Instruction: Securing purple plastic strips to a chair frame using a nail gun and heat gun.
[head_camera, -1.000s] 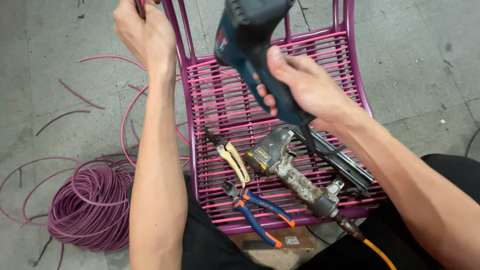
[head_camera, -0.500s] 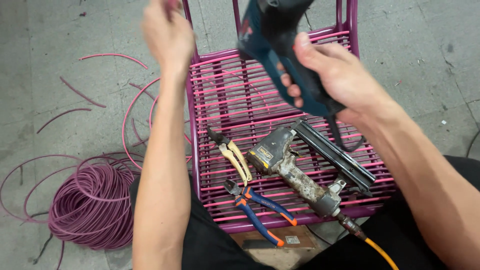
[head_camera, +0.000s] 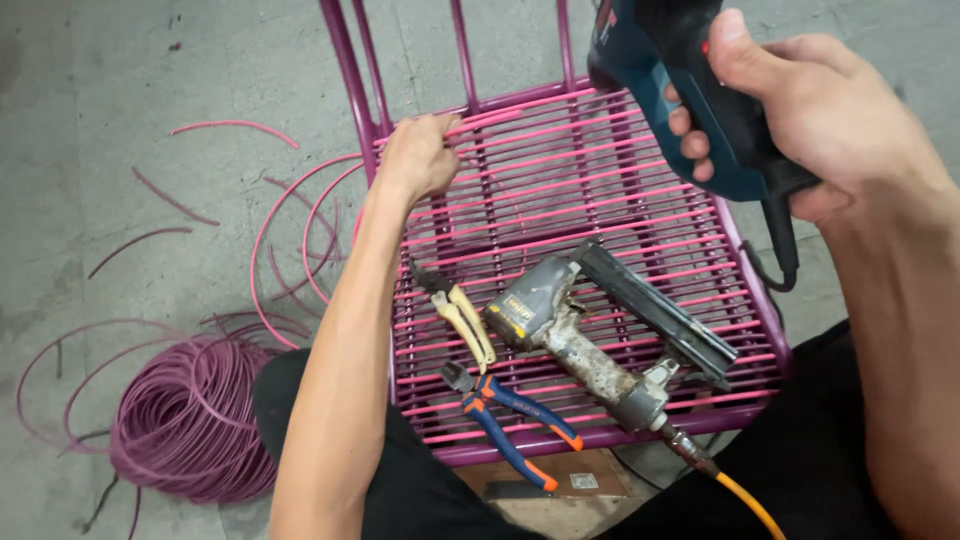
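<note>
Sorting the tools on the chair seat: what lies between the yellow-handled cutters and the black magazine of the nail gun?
In the head view, the nail gun's grey, paint-stained body lies between the yellow-handled cutters and the black magazine, resting on the pink woven chair seat.

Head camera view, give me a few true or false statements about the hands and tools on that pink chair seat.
1. The right hand grips a dark blue power tool. True.
2. The left hand holds the yellow-handled pliers. False: it grips the pink cords at the seat's edge; the pliers lie loose on the seat.
3. The nail gun lies on the woven seat. True.
4. The coil of purple cord sits on the seat. False: it lies on the floor beside the chair.
5. Pliers with blue and orange handles lie near the seat's front edge. True.
</note>
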